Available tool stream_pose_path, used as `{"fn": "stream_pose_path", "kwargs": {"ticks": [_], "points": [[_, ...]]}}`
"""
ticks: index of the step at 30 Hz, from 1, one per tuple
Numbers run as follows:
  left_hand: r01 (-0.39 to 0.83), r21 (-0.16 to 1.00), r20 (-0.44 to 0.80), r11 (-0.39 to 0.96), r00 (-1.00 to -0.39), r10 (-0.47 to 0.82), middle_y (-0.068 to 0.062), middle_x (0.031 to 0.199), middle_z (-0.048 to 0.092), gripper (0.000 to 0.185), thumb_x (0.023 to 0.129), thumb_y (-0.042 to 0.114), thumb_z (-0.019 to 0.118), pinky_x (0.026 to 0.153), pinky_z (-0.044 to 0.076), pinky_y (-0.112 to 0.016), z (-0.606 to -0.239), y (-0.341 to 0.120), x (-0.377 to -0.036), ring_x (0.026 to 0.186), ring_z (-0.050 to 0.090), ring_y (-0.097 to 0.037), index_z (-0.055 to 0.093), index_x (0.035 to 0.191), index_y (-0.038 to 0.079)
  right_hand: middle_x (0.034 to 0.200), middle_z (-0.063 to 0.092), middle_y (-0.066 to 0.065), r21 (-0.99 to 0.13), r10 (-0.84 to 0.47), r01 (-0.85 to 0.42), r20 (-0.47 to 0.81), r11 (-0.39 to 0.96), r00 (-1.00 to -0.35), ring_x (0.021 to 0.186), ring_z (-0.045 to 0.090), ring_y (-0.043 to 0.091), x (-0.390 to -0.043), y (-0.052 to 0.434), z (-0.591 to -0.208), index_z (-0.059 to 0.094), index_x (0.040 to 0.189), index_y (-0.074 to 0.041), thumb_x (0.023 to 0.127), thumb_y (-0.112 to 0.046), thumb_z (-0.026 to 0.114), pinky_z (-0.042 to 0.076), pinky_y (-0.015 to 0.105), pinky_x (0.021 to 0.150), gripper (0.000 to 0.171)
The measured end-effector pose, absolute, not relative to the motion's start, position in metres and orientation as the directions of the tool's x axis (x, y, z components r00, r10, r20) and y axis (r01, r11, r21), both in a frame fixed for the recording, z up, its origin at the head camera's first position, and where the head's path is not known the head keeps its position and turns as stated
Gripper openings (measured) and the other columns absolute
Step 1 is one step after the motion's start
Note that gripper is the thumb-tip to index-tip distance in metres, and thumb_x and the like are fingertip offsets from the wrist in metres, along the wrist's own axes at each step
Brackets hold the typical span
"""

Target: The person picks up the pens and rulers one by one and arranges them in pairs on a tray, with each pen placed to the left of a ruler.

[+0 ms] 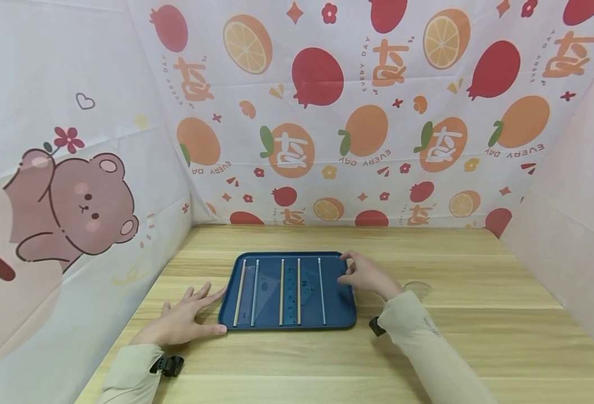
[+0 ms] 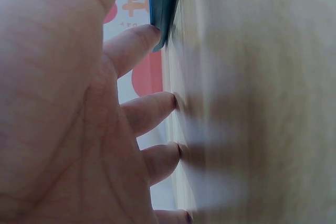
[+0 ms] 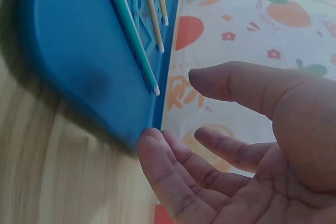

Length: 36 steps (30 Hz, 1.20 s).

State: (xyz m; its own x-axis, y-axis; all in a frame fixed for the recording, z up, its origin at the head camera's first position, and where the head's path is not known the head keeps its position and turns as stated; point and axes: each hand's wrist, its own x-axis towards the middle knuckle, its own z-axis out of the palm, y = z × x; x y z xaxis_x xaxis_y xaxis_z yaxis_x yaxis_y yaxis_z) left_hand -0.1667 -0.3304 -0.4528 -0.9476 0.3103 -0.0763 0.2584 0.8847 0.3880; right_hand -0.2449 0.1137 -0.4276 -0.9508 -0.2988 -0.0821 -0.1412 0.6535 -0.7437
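A blue tray (image 1: pixel 338 306) lies on the table with several pencils set upright in rows, among them a teal pencil (image 1: pixel 321 292) and a plain wooden pencil (image 1: pixel 239 292). Between them lie a clear ruler (image 1: pixel 247 294), a clear set square (image 1: pixel 267 292), a stencil ruler (image 1: pixel 290 297) and another set square (image 1: pixel 306 286). My left hand (image 1: pixel 183 321) is spread at the tray's left side, index finger and thumb at its edge, other fingertips on the table. Over the tray's right edge, my right hand (image 1: pixel 369 276) holds nothing; its fingers and thumb are apart.
Right of the tray, partly behind the right sleeve, a clear protractor (image 1: pixel 418 289) lies on the wooden table (image 1: pixel 297 365). A fruit-print cloth (image 1: pixel 317 140) hangs at the back, and a bear-print cloth (image 1: pixel 84 207) stands along the left side.
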Motion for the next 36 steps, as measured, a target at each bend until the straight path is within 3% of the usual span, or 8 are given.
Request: {"fn": "stream_pose_path", "kwargs": {"ticks": [8, 20, 28, 36], "points": [[0.262, 0.386, -0.067, 0.884, -0.948, 0.31, -0.033, 0.172, 0.027, 0.096, 0.088, 0.064, 0.08, 0.098, 0.01, -0.102, -0.452, -0.329, -0.167, 0.151, 0.016, -0.075, 0.043, 0.166, 0.022, 0.112, 0.07, 0.016, -0.71, -0.265, -0.147, -0.058, 0.688, -0.963, 0.094, 0.069, 0.023, -0.243, 0.144, -0.423, 0.051, 0.151, 0.002, 0.099, -0.018, 0.078, 0.058, 0.04, 0.085, 0.062], [0.266, 0.378, -0.064, 0.887, -0.948, 0.312, -0.034, 0.172, 0.027, 0.097, 0.088, 0.066, 0.079, 0.098, 0.011, -0.102, -0.454, -0.33, -0.167, 0.151, 0.017, -0.075, 0.043, 0.166, 0.022, 0.128, 0.067, 0.027, -0.689, -0.236, -0.123, -0.071, 0.714, -0.969, 0.108, 0.071, 0.033, -0.24, 0.19, -0.426, 0.048, 0.153, 0.003, 0.101, -0.025, 0.075, 0.061, 0.046, 0.09, 0.065], [0.273, 0.374, -0.056, 0.886, -0.947, 0.315, -0.034, 0.172, 0.027, 0.096, 0.088, 0.066, 0.079, 0.098, 0.011, -0.102, -0.454, -0.329, -0.168, 0.151, 0.017, -0.075, 0.043, 0.166, 0.022, 0.144, 0.055, 0.039, -0.663, -0.217, -0.091, -0.109, 0.743, -0.97, 0.127, 0.062, 0.052, -0.235, 0.221, -0.425, 0.042, 0.157, 0.005, 0.103, -0.025, 0.071, 0.057, 0.061, 0.1, 0.068], [0.266, 0.398, -0.058, 0.878, -0.948, 0.313, -0.034, 0.172, 0.026, 0.097, 0.087, 0.066, 0.08, 0.099, 0.008, -0.102, -0.453, -0.329, -0.166, 0.152, 0.016, -0.074, 0.044, 0.166, 0.021, 0.147, 0.048, 0.047, -0.653, -0.21, -0.073, -0.134, 0.754, -0.968, 0.136, 0.051, 0.061, -0.234, 0.254, -0.432, 0.036, 0.157, 0.012, 0.104, -0.024, 0.072, 0.053, 0.067, 0.105, 0.074]]}}
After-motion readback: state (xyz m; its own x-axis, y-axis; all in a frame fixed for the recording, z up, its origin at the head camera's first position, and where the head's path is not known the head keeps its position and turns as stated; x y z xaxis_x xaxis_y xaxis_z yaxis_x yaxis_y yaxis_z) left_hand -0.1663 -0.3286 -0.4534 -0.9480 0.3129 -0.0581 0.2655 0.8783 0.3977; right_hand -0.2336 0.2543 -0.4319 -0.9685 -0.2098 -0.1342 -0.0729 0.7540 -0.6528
